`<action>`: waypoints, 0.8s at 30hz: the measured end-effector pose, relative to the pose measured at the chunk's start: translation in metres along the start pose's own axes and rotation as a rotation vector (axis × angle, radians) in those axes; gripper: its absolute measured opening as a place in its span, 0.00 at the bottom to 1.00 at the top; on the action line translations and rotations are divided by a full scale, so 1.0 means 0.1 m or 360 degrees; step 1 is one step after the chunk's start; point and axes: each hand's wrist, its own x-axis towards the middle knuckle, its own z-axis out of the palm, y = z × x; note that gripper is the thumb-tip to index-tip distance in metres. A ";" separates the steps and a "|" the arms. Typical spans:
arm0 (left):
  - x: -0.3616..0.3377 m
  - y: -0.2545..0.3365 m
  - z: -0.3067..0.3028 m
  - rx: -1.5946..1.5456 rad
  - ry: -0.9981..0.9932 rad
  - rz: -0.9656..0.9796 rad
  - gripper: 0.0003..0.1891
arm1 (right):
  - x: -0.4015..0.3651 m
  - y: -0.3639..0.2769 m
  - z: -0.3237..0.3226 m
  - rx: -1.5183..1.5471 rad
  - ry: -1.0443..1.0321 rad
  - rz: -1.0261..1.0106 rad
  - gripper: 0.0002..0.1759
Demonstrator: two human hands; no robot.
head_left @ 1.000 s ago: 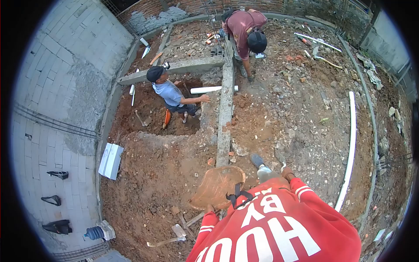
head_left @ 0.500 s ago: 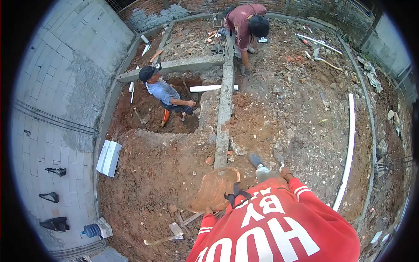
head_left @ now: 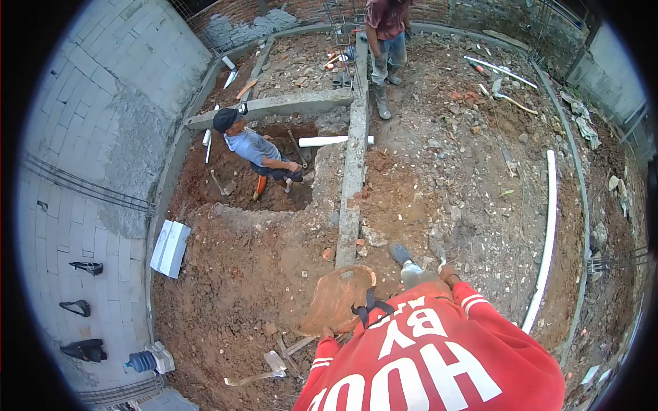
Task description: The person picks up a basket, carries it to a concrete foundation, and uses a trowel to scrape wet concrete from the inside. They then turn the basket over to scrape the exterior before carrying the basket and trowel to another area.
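My right hand (head_left: 449,275) is closed round the handle of a trowel (head_left: 436,248), its blade pointing away over the rubble. Beside my boot (head_left: 399,255), a shallow orange-brown basin (head_left: 339,298) rests tilted on the soil, muddy inside. At its near rim is my left hand (head_left: 327,333), seemingly gripping the edge; the fingers are small and partly hidden by my red sleeve. A black strap (head_left: 371,306) hangs in front of my chest.
One person (head_left: 253,147) stands in a dug pit at left; another (head_left: 389,48) stands beyond. A concrete beam (head_left: 353,171) runs ahead of me. A long white pipe (head_left: 546,233) lies right. A hoe (head_left: 264,373) lies near left, by a block wall (head_left: 89,205).
The far person has straightened up from bending over. The person in the pit has shifted slightly left. My hands, trowel and basin stay nearly in place.
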 end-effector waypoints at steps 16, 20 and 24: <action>-0.48 0.30 0.22 -0.0378 0.0108 -0.0142 0.25 | -0.07 -0.09 -0.09 -0.0062 -0.0019 -0.0035 0.19; -0.48 0.29 0.18 -0.0413 0.0030 -0.0120 0.25 | -0.05 -0.05 -0.07 -0.0033 0.0005 -0.0044 0.20; -0.56 0.33 0.19 -0.0433 0.0019 -0.0112 0.26 | 0.11 0.02 0.06 -0.0087 0.0023 -0.0036 0.21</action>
